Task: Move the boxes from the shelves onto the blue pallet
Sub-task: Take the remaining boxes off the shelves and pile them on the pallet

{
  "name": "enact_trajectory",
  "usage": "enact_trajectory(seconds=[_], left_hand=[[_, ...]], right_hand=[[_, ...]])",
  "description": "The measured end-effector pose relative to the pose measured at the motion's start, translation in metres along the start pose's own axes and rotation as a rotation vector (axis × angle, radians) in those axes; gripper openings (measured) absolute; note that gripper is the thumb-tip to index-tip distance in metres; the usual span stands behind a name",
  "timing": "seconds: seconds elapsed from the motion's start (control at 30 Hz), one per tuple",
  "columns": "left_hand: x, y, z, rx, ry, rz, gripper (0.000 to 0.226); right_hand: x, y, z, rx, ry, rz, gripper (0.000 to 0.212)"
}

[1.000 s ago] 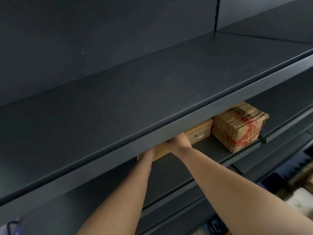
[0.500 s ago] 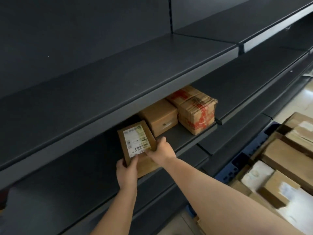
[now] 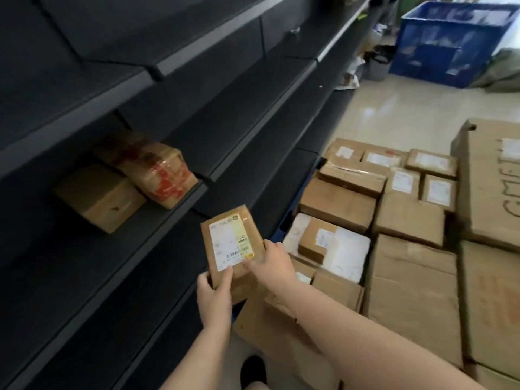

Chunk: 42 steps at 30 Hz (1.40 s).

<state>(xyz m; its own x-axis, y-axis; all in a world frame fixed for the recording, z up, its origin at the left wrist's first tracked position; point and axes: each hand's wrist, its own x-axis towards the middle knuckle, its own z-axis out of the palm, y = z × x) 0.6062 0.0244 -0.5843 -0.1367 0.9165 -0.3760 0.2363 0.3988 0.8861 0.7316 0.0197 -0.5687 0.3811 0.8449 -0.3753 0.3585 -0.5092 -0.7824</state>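
Observation:
A small brown box with a white shipping label (image 3: 229,243) is in the air just off the shelf front, label up. My left hand (image 3: 213,298) grips its near left corner, thumb on top. My right hand (image 3: 271,261) grips its right edge. Two boxes stay on the dark shelf (image 3: 174,215): a plain brown box (image 3: 101,197) and a taped box with red print (image 3: 149,167). To the right, many cardboard boxes (image 3: 399,237) are packed together on the floor, hiding the blue pallet except for a thin blue strip (image 3: 284,223) by the shelf base.
Dark metal shelving runs along the left and into the distance. A large brown carton (image 3: 492,181) with handwriting stands at the far right. A big blue crate (image 3: 447,40) and a bin (image 3: 378,66) stand at the back on the pale tiled floor.
Both hands pulled the labelled box out from under the upper shelf and carried it down and right, away from the shelf. My view swung right toward the stacked boxes.

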Motion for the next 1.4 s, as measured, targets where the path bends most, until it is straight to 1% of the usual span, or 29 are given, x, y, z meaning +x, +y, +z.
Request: enact_trajectory(seconds=[0.07,0.13,0.2,0.27,0.33,0.43,0.53,0.6,0.7,0.77,0.83,0.9,0.97,1.0,1.07,1.13,1.17,1.23,1.3,1.37,1.4], left_hand=[[-0.003,-0.009,0.041,0.092,-0.131,-0.021,0.028],[-0.004,-0.020,0.082,0.191,-0.270,-0.031,0.031],[-0.003,-0.033,0.123,0.278,-0.388,-0.042,0.034],[0.000,-0.047,0.162,0.337,-0.494,-0.071,0.031],[0.009,-0.063,0.198,0.378,-0.570,-0.084,0.030],[0.034,-0.087,0.245,0.477,-0.666,-0.049,0.034],[0.071,-0.111,0.288,0.588,-0.734,-0.010,0.049],[0.096,-0.128,0.313,0.659,-0.761,0.023,0.054],[0.127,-0.150,0.343,0.732,-0.796,0.079,0.054],[0.144,-0.165,0.359,0.842,-0.800,0.153,0.053],[0.157,-0.180,0.368,0.984,-0.811,0.219,0.052],[0.163,-0.191,0.366,1.011,-0.816,0.245,0.052],[0.165,-0.190,0.352,0.930,-0.779,0.297,0.047],[0.164,-0.187,0.339,0.908,-0.747,0.326,0.044],[0.163,-0.184,0.304,0.926,-0.661,0.367,0.046],[0.166,-0.187,0.268,1.044,-0.585,0.363,0.057],[0.167,-0.192,0.250,1.122,-0.571,0.325,0.066],[0.164,-0.206,0.221,1.193,-0.582,0.178,0.083],[0.158,-0.220,0.203,1.189,-0.612,0.071,0.099],[0.154,-0.233,0.195,1.188,-0.621,0.040,0.110],[0.154,-0.238,0.195,1.175,-0.617,0.043,0.113]], right_hand=[[0.001,0.040,-0.030,0.077,0.058,0.078,0.045],[0.005,0.082,-0.054,0.119,0.118,0.165,0.045],[0.012,0.123,-0.071,0.139,0.175,0.260,0.046],[0.024,0.164,-0.081,0.179,0.227,0.319,0.040],[0.037,0.200,-0.087,0.205,0.268,0.376,0.033],[0.065,0.247,-0.085,0.240,0.334,0.469,0.041],[0.103,0.282,-0.078,0.261,0.378,0.509,0.043],[0.130,0.304,-0.073,0.259,0.409,0.518,0.044],[0.167,0.333,-0.063,0.262,0.457,0.534,0.044],[0.186,0.349,-0.055,0.248,0.464,0.573,0.047],[0.199,0.362,-0.047,0.207,0.439,0.623,0.051],[0.201,0.369,-0.039,0.182,0.415,0.644,0.063],[0.193,0.366,-0.030,0.141,0.417,0.614,0.085],[0.184,0.362,-0.026,0.075,0.416,0.587,0.095],[0.163,0.352,-0.012,-0.147,0.350,0.480,0.107],[0.140,0.342,0.007,-0.432,0.228,0.338,0.117],[0.130,0.337,0.016,-0.542,0.151,0.279,0.123],[0.115,0.333,0.038,-0.652,-0.004,0.145,0.130],[0.105,0.335,0.057,-0.711,-0.192,0.083,0.133],[0.098,0.330,0.067,-0.781,-0.350,-0.015,0.135],[0.099,0.327,0.068,-0.796,-0.415,-0.009,0.133]])
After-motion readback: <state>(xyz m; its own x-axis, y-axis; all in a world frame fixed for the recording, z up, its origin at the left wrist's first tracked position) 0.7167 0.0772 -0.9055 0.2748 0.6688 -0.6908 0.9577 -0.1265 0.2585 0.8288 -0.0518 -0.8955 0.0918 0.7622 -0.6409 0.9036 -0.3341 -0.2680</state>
